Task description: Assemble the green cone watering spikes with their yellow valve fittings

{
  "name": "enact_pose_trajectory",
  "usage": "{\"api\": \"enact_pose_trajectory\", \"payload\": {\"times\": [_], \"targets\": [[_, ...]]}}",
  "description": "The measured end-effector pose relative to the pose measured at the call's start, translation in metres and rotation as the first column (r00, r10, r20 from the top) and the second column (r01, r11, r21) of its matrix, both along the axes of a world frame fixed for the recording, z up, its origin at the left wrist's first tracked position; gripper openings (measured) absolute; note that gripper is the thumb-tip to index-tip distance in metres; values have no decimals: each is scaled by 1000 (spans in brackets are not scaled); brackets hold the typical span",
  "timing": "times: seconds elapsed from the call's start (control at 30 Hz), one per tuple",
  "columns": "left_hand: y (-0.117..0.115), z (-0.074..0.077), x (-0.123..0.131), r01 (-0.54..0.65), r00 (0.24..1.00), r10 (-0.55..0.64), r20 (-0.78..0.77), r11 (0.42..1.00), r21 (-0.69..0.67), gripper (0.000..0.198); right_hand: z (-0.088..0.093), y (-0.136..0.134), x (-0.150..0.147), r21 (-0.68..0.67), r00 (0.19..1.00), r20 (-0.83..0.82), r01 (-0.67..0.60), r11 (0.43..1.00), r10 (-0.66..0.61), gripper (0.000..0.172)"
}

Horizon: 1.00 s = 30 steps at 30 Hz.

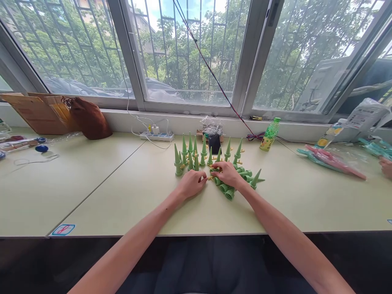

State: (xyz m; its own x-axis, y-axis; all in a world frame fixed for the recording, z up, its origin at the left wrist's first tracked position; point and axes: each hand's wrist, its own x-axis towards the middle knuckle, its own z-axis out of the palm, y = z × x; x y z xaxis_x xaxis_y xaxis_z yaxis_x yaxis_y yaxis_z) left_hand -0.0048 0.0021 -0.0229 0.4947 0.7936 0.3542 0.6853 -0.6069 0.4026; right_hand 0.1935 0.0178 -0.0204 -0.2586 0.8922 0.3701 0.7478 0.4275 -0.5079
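Note:
Several green plastic plant watering spikes (178, 161) with small yellow valves stand point-up on the table in front of my hands. My left hand (192, 183) rests on the table just before them, its fingers curled and thumb and forefinger pinched; whatever may be between them is too small to make out. My right hand (227, 173) is bent over a pile of lying green spikes (229, 193), with open ends towards me. Its thumb and fingers close around a green spike, mostly hidden by the hand. A small yellow valve (210, 178) shows between both hands.
Behind the spikes are a black phone-like object (214, 144) and a power strip (157, 136). A green bottle (270, 134) stands right, beyond it plastic bags (333, 161) and another person's hand (386, 166). At left are a brown bag (88, 120) and cardboard box (36, 114).

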Motion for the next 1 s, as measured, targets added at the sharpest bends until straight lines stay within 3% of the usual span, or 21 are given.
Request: {"api": "enact_pose_trajectory", "payload": {"times": [0.23, 0.37, 0.57, 0.67, 0.8, 1.0], "targets": [[-1, -1, 0, 2, 997, 1, 71, 999, -45, 24, -1, 1, -3, 17, 997, 61, -38, 999, 37, 17], [-1, 1, 1, 1, 986, 15, 169, 996, -93, 23, 3, -2, -6, 50, 999, -3, -42, 998, 42, 18], [3, 3, 3, 40, 925, 77, 371, 954, -297, 57, 13, -11, -15, 155, 975, -174, -112, 982, 139, 18], [3, 5, 4, 141, 862, 119, 493, 878, -458, 65, 16, -16, -22, 181, 963, -189, -156, 971, 190, 18], [3, 9, 3, 360, 675, 254, 693, 706, -609, 58, 16, -20, -26, 239, 958, -142, -211, 948, 249, 16], [3, 11, 0, 438, 595, 323, 736, 637, -634, 46, 19, -18, -16, 270, 915, -80, -361, 892, 395, 15]]}}
